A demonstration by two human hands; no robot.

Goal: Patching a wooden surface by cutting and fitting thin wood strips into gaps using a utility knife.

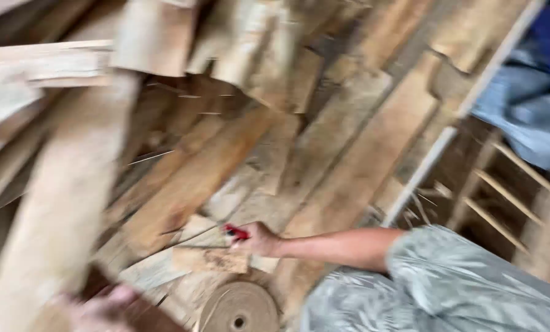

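Our right hand (259,240) grips a small red tool (235,232) over stacked wooden boards (195,178) near a tape roll (238,309), while our blurred left hand (97,307) touches a plank (66,203), grip unclear.

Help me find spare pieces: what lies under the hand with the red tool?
Under the right hand and red tool lie overlapping wood veneer sheets; deeper layers are covered.

no packages, labels, signs or screens show here.
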